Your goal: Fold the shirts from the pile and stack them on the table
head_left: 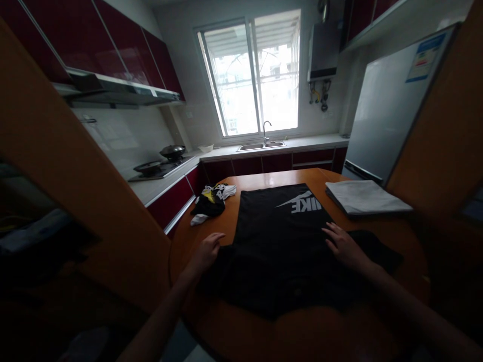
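Observation:
A black T-shirt [279, 251] with a white Nike print lies spread out on the wooden table, its collar end toward me and the print upside down. At the shirt's left side, by the sleeve, is my left hand [209, 250], fingers loosely extended and holding nothing visible. My right hand [344, 245] rests over the shirt's right edge with its fingers spread. The right sleeve spreads out beyond that wrist.
A rumpled pile of black, white and yellow clothes [211, 202] sits at the table's far left. Folded white and dark clothes [366, 197] lie at the far right. The round wooden table [271, 179] stands before a kitchen counter, with a fridge [388, 105] to the right.

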### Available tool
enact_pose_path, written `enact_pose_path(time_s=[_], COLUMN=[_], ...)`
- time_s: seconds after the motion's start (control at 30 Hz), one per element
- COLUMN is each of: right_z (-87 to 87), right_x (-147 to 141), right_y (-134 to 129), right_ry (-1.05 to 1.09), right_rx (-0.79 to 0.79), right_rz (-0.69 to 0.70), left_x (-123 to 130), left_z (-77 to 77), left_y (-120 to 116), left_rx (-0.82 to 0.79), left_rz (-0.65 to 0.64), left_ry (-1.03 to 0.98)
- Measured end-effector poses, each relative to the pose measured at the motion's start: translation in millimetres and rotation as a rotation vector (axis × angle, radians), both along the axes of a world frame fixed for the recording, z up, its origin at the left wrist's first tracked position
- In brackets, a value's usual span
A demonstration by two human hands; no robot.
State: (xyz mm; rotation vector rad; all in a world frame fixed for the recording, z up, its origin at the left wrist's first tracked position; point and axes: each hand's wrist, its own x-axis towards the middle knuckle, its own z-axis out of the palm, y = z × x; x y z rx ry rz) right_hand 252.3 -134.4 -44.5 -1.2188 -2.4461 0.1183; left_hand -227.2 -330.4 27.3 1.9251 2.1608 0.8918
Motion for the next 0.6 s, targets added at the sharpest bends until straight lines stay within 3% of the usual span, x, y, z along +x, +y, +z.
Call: enact_pose_path(time_s=[0.13, 0.23, 0.4, 0.6], right_z=[-2.2, -9.4, -12.8, -0.1], right_x=[-22.5, -24.9, -26.4, -53.9], right_y=[9.6, 6.7, 2.5, 30.9], right_ry=[-0.062, -0.149, -0.210, -0.211], right_rx=[-0.053, -0.119, -0.140, -0.179], right_rz=[0.006, -0.038, -0.077, -0.136], left_x=[69.1, 87.6, 68.0, 41.6], left_z=[-16.8, -35.7, -51.4, -36.6], left_y=[51.8, 72.3, 87.8, 142.1], left_rx=[-0.069, -0.263, -0.356, -0.409], left_rz=[-0.022, 0.007, -0.047, -0.080], left_ry=[0.076, 0.219, 0.351, 0.392])
